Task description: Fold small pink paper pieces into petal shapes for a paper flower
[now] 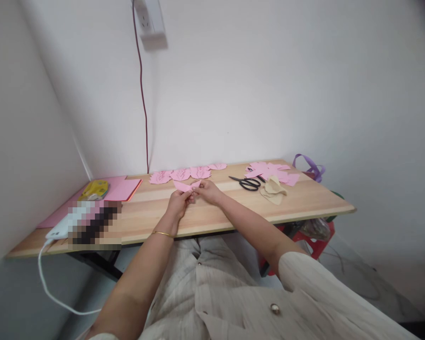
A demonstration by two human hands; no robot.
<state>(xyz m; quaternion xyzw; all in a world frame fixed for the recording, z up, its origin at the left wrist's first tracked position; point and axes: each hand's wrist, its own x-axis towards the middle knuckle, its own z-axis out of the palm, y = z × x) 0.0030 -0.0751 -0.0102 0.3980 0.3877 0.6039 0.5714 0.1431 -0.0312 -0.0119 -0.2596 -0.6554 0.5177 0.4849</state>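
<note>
A pink, V-edged paper piece point(182, 185) is pinched by the left hand point(179, 201) and the right hand point(208, 191) above the pale wooden tabletop point(206, 219); jagged-edged pink paper cutouts point(200, 172) are laid along the far side, black-handled scissors point(242, 181) to the right.

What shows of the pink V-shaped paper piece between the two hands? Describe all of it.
The small pink V-shaped piece of thin, matte-looking paper spreads as two wings, rising left and right from a low middle. The bare left hand and the bare right hand pinch it with their fingers, hiding its lower part. It is above the pale wood-grained table; whether it is folded is unclear.
</note>
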